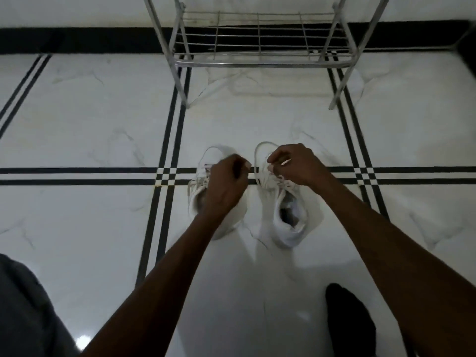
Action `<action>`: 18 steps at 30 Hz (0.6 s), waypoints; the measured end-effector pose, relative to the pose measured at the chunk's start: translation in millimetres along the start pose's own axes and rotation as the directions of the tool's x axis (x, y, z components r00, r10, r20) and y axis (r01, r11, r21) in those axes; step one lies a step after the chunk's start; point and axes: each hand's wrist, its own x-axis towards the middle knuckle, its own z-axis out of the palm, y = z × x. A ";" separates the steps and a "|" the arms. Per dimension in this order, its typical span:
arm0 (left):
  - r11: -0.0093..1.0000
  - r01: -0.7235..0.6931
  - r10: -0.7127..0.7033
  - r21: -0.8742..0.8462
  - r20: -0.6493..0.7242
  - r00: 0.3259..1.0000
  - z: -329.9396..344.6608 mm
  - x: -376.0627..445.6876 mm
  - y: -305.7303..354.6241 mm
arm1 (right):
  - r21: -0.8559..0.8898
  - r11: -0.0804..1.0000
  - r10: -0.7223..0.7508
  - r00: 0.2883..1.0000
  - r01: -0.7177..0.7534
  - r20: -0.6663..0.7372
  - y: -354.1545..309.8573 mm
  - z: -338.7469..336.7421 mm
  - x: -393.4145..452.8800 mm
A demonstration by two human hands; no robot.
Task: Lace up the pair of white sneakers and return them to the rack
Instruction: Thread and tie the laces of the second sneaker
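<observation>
Both hands over white sneakers [283, 202] on floor; right hand [296, 163] fingers pinching lace; rack [260, 61] beyond.

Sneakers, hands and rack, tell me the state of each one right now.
Left sneaker: on the floor, upright, laces loose.
Right sneaker: on the floor, upright, opening empty.
Left hand: closed over the left sneaker.
Right hand: fingers pinching a lace.
Rack: standing, bottom shelf empty.

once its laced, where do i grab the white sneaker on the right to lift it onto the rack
Probably the heel collar of the right-hand white sneaker, from above on your near side: its open mouth faces up and the heel points toward you, toe toward the metal wire rack.
</observation>
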 end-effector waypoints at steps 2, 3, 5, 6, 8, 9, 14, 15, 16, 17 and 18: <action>0.997 0.081 -0.080 -0.002 0.146 0.986 22.3 -4.1 -0.2 | -0.049 0.997 0.055 0.998 -0.053 0.041 15.5 -18.2 -4.8; 0.992 0.122 -0.120 -0.001 0.192 0.974 33.9 -6.1 -3.0 | -0.077 0.994 0.089 0.993 -0.083 0.077 23.7 -25.5 -8.3; 0.984 0.176 -0.167 -0.016 0.242 0.956 50.1 -11.8 -6.7 | -0.160 0.982 0.123 0.980 -0.097 0.160 39.4 -33.3 -13.7; 0.985 0.173 -0.162 -0.017 0.260 0.952 56.1 -14.0 -7.0 | -0.184 0.979 0.127 0.973 -0.092 0.191 47.4 -34.0 -16.7; 0.991 0.135 -0.126 -0.013 0.284 0.951 64.5 -14.7 -8.5 | -0.158 0.984 0.120 0.966 -0.084 0.230 60.1 -30.7 -23.7; 0.993 0.114 -0.109 0.000 0.288 0.951 68.2 -13.8 -11.2 | -0.138 0.986 0.124 0.966 -0.094 0.225 65.7 -27.9 -26.4; 0.954 0.299 -0.296 -0.014 0.099 0.950 81.5 -20.3 -19.8 | 0.251 0.890 0.344 0.922 -0.380 0.177 76.0 -20.3 -38.4; 0.930 0.366 -0.363 -0.039 0.076 0.929 83.7 -22.6 -18.2 | 0.321 0.841 0.378 0.897 -0.437 0.231 74.6 -21.1 -41.2; 0.906 0.419 -0.414 -0.053 0.084 0.906 84.5 -24.7 -14.2 | 0.350 0.811 0.394 0.880 -0.469 0.266 73.1 -21.4 -43.6; 0.893 0.447 -0.440 -0.053 0.101 0.892 84.4 -26.4 -9.5 | 0.368 0.798 0.400 0.876 -0.478 0.271 71.1 -20.4 -45.0; 0.889 0.454 -0.446 -0.055 0.112 0.888 84.4 -27.4 -5.6 | 0.384 0.796 0.402 0.883 -0.468 0.243 68.4 -18.6 -45.6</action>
